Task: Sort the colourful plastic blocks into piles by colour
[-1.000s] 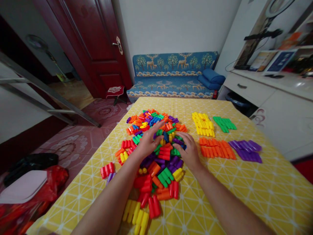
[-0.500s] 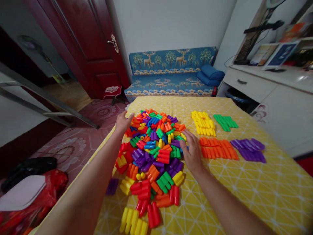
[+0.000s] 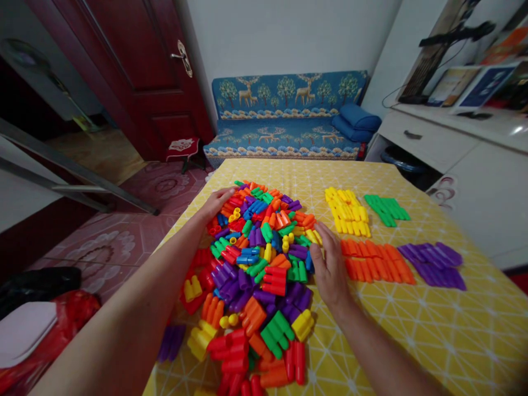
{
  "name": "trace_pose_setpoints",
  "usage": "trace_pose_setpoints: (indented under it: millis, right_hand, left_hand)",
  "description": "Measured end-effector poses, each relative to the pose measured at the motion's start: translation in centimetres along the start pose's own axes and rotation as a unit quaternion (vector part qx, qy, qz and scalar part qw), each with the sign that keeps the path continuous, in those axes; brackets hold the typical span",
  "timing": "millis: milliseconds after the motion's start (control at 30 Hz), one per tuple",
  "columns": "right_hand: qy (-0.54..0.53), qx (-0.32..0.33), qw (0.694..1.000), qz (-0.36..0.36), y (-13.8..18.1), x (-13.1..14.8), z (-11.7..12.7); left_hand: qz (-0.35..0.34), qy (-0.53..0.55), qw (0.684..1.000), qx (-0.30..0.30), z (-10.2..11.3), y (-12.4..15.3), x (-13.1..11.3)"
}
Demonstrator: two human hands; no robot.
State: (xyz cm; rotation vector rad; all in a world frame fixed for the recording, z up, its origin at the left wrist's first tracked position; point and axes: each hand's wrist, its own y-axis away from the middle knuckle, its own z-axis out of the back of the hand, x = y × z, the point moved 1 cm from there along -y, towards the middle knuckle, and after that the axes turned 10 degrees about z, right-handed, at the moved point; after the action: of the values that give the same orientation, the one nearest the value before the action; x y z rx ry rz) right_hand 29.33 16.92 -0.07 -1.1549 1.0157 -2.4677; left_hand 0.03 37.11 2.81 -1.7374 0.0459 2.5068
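A large heap of plastic bullet-shaped building blocks (image 3: 258, 269) in red, orange, yellow, green, blue and purple lies on the table. At its far left edge, my left hand (image 3: 219, 202) rests against the blocks with fingers stretched out. My right hand (image 3: 332, 267) is at the heap's right side, fingers apart and beside a few yellow and blue pieces. Neither hand grips a block that I can see. Right of the heap lie sorted groups: yellow blocks (image 3: 347, 213), green blocks (image 3: 386, 209), orange blocks (image 3: 377, 261) and purple blocks (image 3: 432, 265).
A yellow patterned cloth (image 3: 449, 330) covers the table. Beyond it stands a blue sofa (image 3: 264, 132) with deer on it. A white cabinet (image 3: 470, 187) is at the right. On the left are a metal ladder (image 3: 94, 188), a small stool (image 3: 183, 147) and a red bag (image 3: 74, 313).
My left hand has come down and inward onto the heap's far left edge. My right hand stays by the right side. The view has shifted slightly.
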Motion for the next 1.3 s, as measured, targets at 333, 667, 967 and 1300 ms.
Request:
trace_pose_setpoints:
  millis: [333,667,967,1300]
  right_hand:
    - [0.011,0.013,1.000,-0.007,0.0,-0.6,-0.2]
    - [0.009,0.010,1.000,-0.018,-0.1,-1.0,-0.4]
    - [0.025,-0.003,1.000,-0.003,-0.1,-0.9,-0.6]
    - [0.030,0.001,1.000,-0.007,-0.1,-0.8,-0.4]
  left_hand:
    - [-0.171,-0.208,0.956,0.117,-5.1,1.2,-5.8]
    - [-0.306,-0.300,0.884,0.187,-6.6,12.6,-11.8]
    - [-0.378,-0.346,0.823,0.243,-1.2,31.1,-6.4]
    - [-0.371,-0.452,0.781,0.221,-3.1,31.2,-3.6]
